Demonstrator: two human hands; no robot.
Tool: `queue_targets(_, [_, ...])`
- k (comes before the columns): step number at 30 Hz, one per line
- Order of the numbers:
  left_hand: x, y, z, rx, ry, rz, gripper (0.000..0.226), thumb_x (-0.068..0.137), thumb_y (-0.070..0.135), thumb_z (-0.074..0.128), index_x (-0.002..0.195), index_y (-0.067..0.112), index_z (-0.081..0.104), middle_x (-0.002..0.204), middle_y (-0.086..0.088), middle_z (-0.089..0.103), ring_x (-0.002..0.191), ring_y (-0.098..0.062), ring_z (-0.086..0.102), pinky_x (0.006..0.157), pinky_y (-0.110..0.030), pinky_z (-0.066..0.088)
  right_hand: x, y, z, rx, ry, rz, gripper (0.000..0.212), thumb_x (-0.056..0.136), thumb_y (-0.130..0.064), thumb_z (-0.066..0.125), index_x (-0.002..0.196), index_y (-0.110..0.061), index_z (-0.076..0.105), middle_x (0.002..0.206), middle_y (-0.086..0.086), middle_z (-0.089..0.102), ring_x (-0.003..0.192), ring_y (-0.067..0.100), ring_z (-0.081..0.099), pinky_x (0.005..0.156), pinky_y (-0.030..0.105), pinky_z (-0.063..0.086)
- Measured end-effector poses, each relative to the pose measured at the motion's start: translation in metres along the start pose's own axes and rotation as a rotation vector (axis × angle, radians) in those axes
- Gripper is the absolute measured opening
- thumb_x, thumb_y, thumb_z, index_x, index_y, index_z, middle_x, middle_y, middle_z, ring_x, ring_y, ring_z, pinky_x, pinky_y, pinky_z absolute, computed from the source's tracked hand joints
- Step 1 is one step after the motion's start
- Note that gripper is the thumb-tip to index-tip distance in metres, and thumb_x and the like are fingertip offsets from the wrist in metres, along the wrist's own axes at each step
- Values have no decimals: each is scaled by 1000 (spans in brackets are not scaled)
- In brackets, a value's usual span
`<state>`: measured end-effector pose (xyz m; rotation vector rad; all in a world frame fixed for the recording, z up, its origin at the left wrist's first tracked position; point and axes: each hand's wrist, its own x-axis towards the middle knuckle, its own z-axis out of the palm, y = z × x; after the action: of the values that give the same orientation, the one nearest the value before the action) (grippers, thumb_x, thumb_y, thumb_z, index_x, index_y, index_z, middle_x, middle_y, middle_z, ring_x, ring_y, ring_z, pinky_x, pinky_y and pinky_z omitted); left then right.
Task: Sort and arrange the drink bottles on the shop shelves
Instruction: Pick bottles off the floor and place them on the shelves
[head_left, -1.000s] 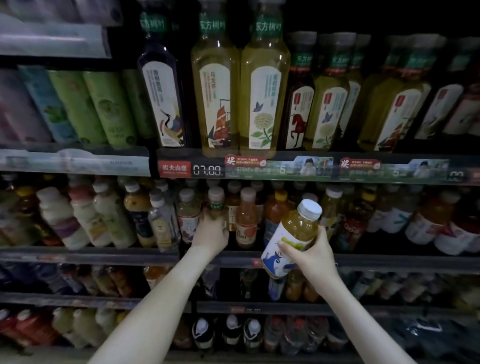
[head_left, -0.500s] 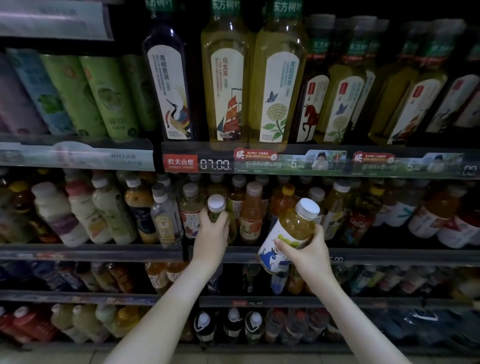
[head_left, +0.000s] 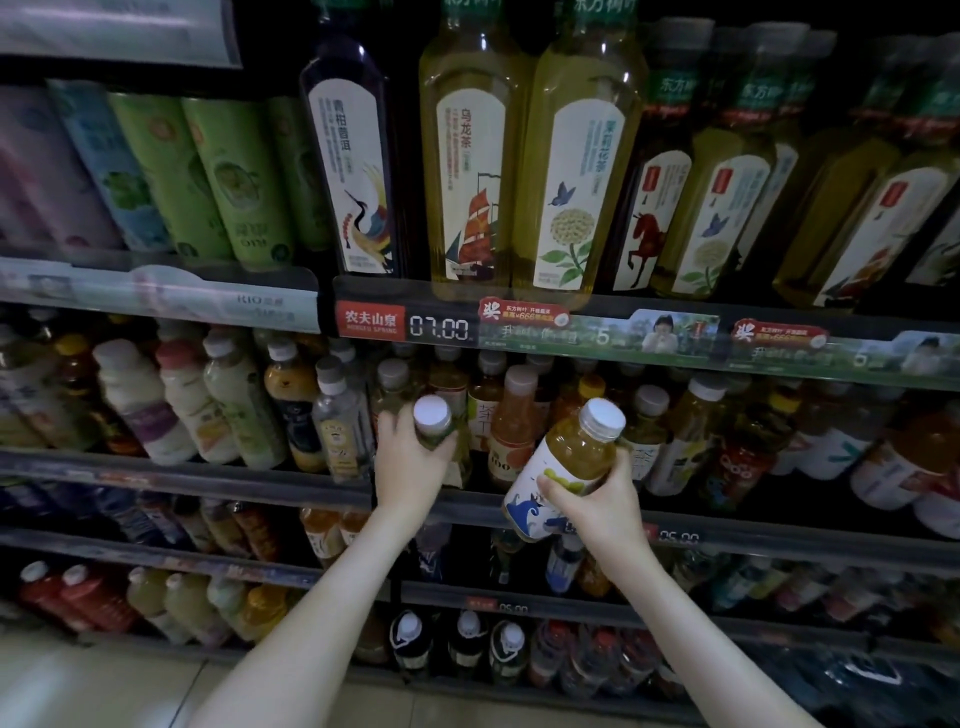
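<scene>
Head view first: the left hand (head_left: 410, 470) is up at the middle shelf with its fingers curled round the shoulder of a small white-capped bottle of pale green drink (head_left: 435, 435) at the front of a crowded row. The hand hides the base, so I cannot tell whether the bottle is standing or lifted. Just to the right, the right hand (head_left: 597, 501) wraps the lower body of a plastic bottle of amber-yellow juice with a white screw cap and a white-and-blue label (head_left: 569, 465). That one is clear of the shelf, held in the air in front of it, tilted with its cap up and to the right. Between the two hands stands an orange drink bottle with a pale pink cap (head_left: 511, 434). It looks like a swap or a slot-in. The left hand would need to shift its bottle and open a gap, and then the right would bring its bottle upright and set it in, label forward, without knocking the tightly packed neighbours. Under the row runs the dark metal shelf rail (head_left: 208, 470), and above it a price strip with a red tag (head_left: 370, 319). Tall yellow-green tea bottles (head_left: 470, 156) and green cans (head_left: 234, 182) sit overhead, with more rows below and pale floor (head_left: 78, 680) at the bottom. The light is dim.
</scene>
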<state>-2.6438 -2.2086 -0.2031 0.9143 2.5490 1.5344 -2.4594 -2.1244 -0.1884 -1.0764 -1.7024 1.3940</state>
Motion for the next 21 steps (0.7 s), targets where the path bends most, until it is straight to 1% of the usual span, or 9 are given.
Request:
queue_targets(3, [-5, -4, -14, -78, 46, -47, 50, 81, 25, 75, 125, 13, 55, 113, 0, 42, 102, -12, 45, 83, -16, 31, 6, 3, 12, 10, -18, -2, 64, 71, -12, 84, 117, -22, 41, 104, -14, 57, 95, 2, 58, 79, 24, 48])
queue_targets(4, [-9, -5, -21, -114, 71, -46, 48, 80, 24, 77, 122, 15, 55, 113, 1, 44, 102, -11, 45, 83, -17, 33, 8, 4, 17, 18, -18, -1, 65, 71, -12, 84, 118, -21, 41, 105, -14, 57, 96, 4, 58, 81, 26, 48])
queue_targets(7, [-21, -4, -48, -267, 117, -85, 45, 79, 25, 78, 117, 22, 55, 110, 6, 59, 103, -10, 55, 86, -24, 44, 11, 6, 36, 47, -11, 2, 68, 70, -11, 84, 120, -20, 38, 106, -12, 56, 96, 3, 57, 83, 25, 47])
queue_targets(10, [-22, 1, -84, -330, 145, -114, 44, 78, 24, 79, 116, 26, 56, 104, 14, 63, 93, 2, 58, 81, -13, 44, 17, 4, 63, 87, -6, 7, 71, 71, -13, 84, 122, -15, 36, 112, -3, 55, 101, 12, 57, 89, 30, 47])
queue_targets(13, [-20, 2, -116, -337, 152, -114, 38, 76, 20, 81, 105, 29, 59, 98, 18, 65, 84, 14, 58, 70, -2, 43, 23, -2, 92, 128, -27, 26, 70, 74, -12, 82, 123, -13, 32, 107, -5, 51, 98, 12, 54, 85, 25, 41])
queue_targets(16, [-21, -2, -135, -287, 149, -130, 37, 74, 20, 83, 97, 37, 60, 95, 21, 65, 83, 18, 58, 67, -1, 43, 33, -2, 124, 112, -8, 56, 66, 75, -12, 82, 118, -16, 31, 107, -3, 51, 99, 13, 53, 85, 24, 39])
queue_targets(18, [-24, -7, -144, -252, 171, -162, 40, 73, 22, 83, 99, 39, 59, 96, 26, 63, 83, 22, 55, 66, 1, 41, 39, 2, 144, 111, 20, 78, 63, 75, -14, 82, 116, -16, 33, 113, 0, 52, 105, 15, 54, 90, 24, 38])
queue_targets(19, [-25, -10, -148, -234, 185, -175, 41, 72, 22, 84, 100, 40, 58, 96, 27, 62, 83, 23, 55, 67, 1, 42, 43, 6, 152, 103, 55, 63, 64, 75, -16, 82, 119, -12, 35, 119, 3, 54, 111, 18, 54, 93, 25, 38])
queue_targets(21, [-25, -16, -156, -201, 208, -199, 42, 71, 25, 85, 96, 45, 57, 95, 27, 63, 88, 17, 58, 75, -8, 47, 49, 12, 166, 63, 105, 38, 72, 79, -18, 78, 134, -3, 34, 134, 14, 51, 126, 26, 50, 102, 25, 35])
